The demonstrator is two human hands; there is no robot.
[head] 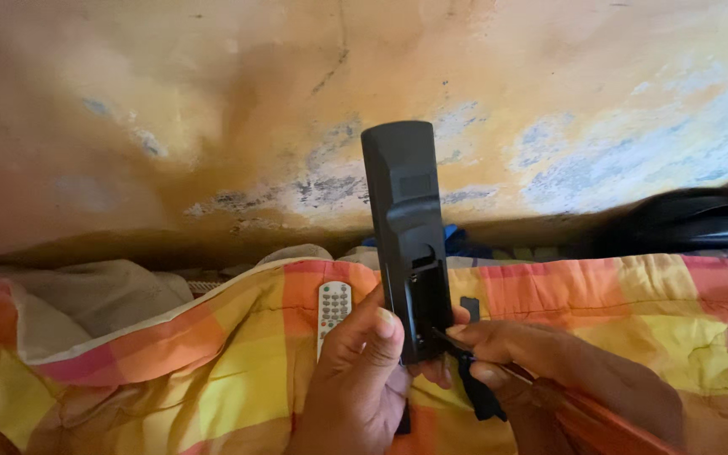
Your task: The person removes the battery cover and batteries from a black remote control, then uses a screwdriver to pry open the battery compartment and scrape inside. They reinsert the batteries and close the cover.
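Head view, black remote: a long black remote (408,240) is held upright at the middle of the picture, back side turned to the camera, its top end raised in front of the wall (170,109).
Battery bay: the lower back of the black remote is seen open, the cover off and a dark hollow showing; what lies inside cannot be made out.
Left hand: the left hand (362,371) is wrapped around the lower end of the black remote, thumb laid against its left edge, fingers curled behind it.
Right hand: the right hand (507,350) is closed on a thin tool (499,368), pinched between thumb and fingers; the dark tip is pressed at the bottom of the open bay, just beside the left hand.
Tool handle: a reddish handle is seen running down to the lower right under the right hand; blur hides its exact shape.
White remote: a small white remote (334,310) with rows of buttons is laid face up on the blanket (212,362), just left of the left hand.
Blanket: an orange, yellow and pink checked blanket is spread under both hands.
Dark piece: a small dark flat piece (469,307) is lying on the blanket right of the black remote.
Wall: stained, with peeling yellow paint.
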